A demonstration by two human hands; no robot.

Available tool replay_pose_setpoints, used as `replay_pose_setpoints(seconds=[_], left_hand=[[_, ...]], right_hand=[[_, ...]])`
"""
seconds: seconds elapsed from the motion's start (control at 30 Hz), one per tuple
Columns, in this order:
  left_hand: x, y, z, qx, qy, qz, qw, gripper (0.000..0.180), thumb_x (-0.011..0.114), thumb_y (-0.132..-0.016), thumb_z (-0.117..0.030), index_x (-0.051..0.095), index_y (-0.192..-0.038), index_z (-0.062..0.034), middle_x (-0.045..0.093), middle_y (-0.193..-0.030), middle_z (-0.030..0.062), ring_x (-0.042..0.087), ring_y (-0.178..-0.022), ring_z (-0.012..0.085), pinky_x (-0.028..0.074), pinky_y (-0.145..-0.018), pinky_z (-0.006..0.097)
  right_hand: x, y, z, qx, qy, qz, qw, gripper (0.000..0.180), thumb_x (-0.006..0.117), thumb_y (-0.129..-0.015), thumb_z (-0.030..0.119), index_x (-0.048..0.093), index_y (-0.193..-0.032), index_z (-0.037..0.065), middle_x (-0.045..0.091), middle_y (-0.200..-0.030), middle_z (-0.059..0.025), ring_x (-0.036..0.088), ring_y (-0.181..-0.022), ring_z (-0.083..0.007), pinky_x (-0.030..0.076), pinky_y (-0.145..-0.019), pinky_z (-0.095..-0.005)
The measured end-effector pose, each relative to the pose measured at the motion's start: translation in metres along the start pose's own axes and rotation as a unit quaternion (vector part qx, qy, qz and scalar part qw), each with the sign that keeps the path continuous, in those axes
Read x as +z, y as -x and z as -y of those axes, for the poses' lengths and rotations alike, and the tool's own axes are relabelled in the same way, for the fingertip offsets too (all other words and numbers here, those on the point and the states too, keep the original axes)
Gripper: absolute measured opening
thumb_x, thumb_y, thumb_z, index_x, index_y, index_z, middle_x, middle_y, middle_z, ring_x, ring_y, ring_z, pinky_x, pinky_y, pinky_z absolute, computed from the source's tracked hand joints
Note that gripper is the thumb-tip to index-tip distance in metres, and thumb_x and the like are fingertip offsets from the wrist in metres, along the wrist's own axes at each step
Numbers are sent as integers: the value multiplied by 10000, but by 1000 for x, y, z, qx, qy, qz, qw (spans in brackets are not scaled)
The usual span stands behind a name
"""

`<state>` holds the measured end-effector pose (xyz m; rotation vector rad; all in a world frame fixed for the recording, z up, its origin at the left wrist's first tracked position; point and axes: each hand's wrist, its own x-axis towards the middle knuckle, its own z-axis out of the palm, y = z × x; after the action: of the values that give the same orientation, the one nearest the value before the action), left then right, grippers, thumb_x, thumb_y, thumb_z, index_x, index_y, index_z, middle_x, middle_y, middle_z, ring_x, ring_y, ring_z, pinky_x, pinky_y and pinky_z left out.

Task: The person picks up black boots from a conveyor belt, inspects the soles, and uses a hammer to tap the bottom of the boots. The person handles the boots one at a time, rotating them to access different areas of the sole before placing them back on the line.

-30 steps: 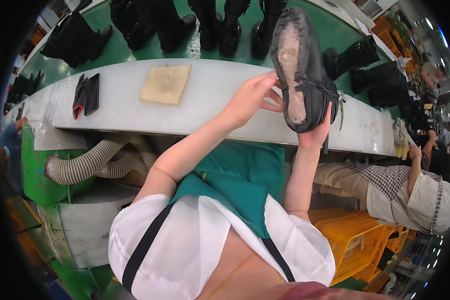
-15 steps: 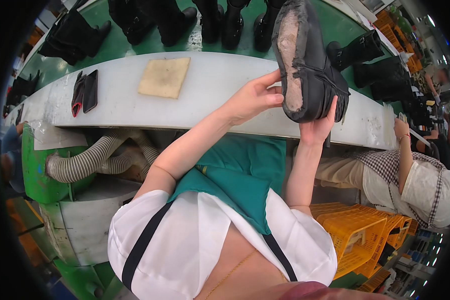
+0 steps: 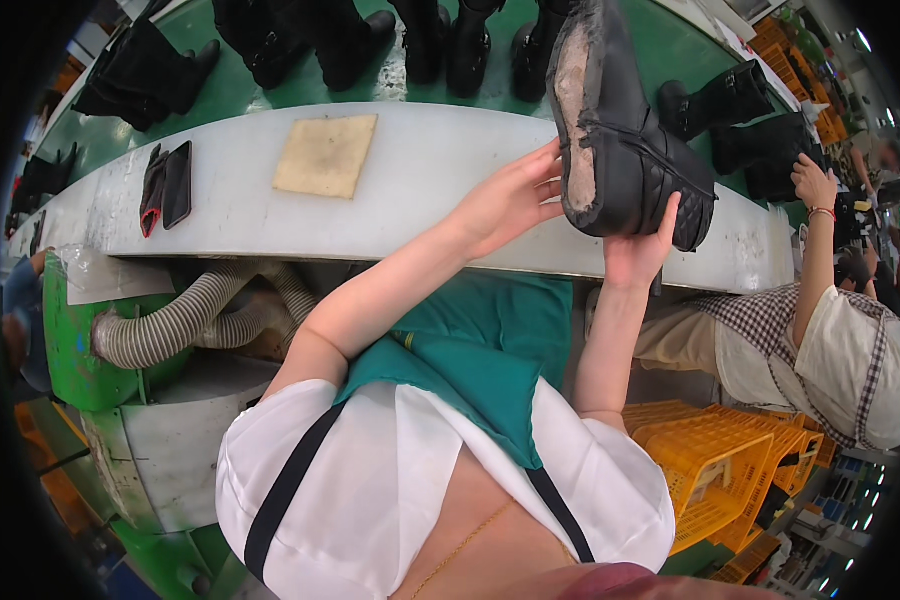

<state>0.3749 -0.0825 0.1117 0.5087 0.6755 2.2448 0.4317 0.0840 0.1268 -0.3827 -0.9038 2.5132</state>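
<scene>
A black boot [image 3: 630, 165] is held up over the far right part of the white worktop, its underside turned toward my left. Its sole lacks an outsole layer, showing a rough pinkish-beige strip [image 3: 576, 150] framed by a dark rim. Quilted stitching and straps show on the upper. My right hand [image 3: 640, 250] grips the boot from below, thumb up along its side; the other fingers are hidden behind it. My left hand [image 3: 515, 205] is open, fingers stretched apart, their tips at the sole's edge.
On the white worktop [image 3: 450, 160] lie a beige square pad [image 3: 325, 157], a phone [image 3: 177, 185] and a dark red-edged item [image 3: 154, 190]. Black boots [image 3: 340, 45] line the green surface beyond. A co-worker [image 3: 810, 330] stands at right, near yellow crates [image 3: 710, 470]. A ribbed hose [image 3: 170, 320] is left.
The boot has turned slightly, showing more of its quilted side. My left hand's fingers have straightened and spread. The co-worker's arm has reached up toward the boots at right.
</scene>
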Motion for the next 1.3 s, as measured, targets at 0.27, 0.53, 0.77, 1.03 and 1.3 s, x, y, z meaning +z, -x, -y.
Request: replay_pose_setpoints(seconds=[0.27,0.53,0.77,1.03,1.3], left_hand=[[-16,2,2,6,-15,-23,1000,591,417,-999,-340,243,-1465,-21,336,-1467,95,358,-1322,212,328,-1079,405],[-31,10,10,13,-137,-108,985,586,538,-961,-228,301,-1442,7,444,-1395,105,453,-1263,204,423,-1021,406],[-35,10,6,4,-180,-140,974,570,551,-953,-219,332,-1433,-4,503,-1333,113,498,-1220,217,467,-977,395],[5,11,10,71,-175,-159,969,788,701,-839,-257,263,-1445,-9,484,-1314,128,506,-1187,212,454,-959,353],[11,7,-38,124,-354,-126,918,712,772,-758,-116,420,-1372,-40,583,-1186,90,561,-1048,141,469,-900,291]], right_hand=[[-18,-7,-8,-11,42,10,999,522,436,-963,486,516,-1300,97,548,-1308,-53,511,-1215,-224,427,-1002,-420],[-21,-8,-19,1,32,-4,999,536,422,-963,504,511,-1304,101,543,-1309,-47,519,-1201,-215,419,-994,-398],[-22,1,-33,-19,7,-36,999,536,412,-968,504,502,-1309,101,540,-1308,-39,514,-1201,-210,415,-997,-389],[-3,27,-68,-73,-49,53,995,606,335,-987,506,339,-1417,80,391,-1435,-71,355,-1333,-230,252,-1127,-404],[-6,111,-82,299,218,434,821,531,543,-952,239,364,-1412,46,495,-1366,-97,514,-1218,-215,396,-1035,-362]])
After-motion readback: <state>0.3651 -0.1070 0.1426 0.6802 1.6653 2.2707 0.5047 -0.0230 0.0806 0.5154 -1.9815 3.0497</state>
